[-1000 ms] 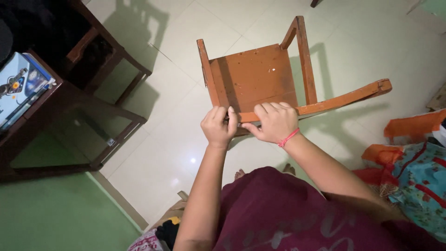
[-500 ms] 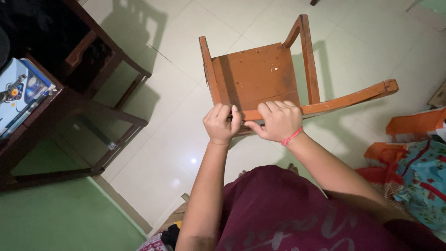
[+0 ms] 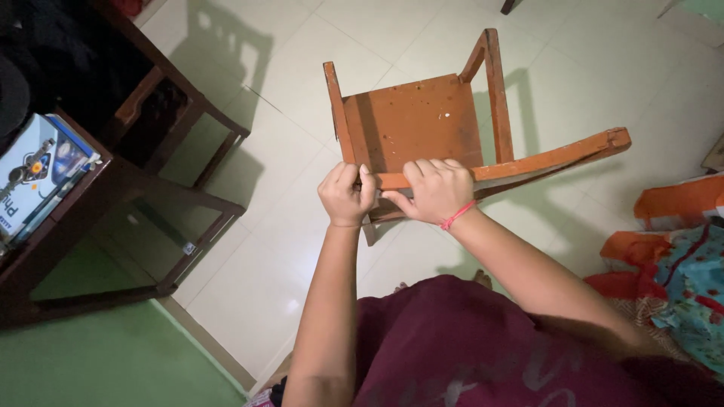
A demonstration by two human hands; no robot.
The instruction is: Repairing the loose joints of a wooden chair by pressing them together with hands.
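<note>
Head view: both hands, left hand [image 3: 346, 194] and right hand [image 3: 435, 190], fingers probably wrapped tight on wooden chair [image 3: 422, 124] top rail.

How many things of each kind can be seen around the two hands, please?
Wooden chair, gripped by left hand and right hand: 1
Dark wooden table: 1
Book on that table: 1
Red wrist band: 1
Patterned cloth at the right: 1
Total: 5
</note>
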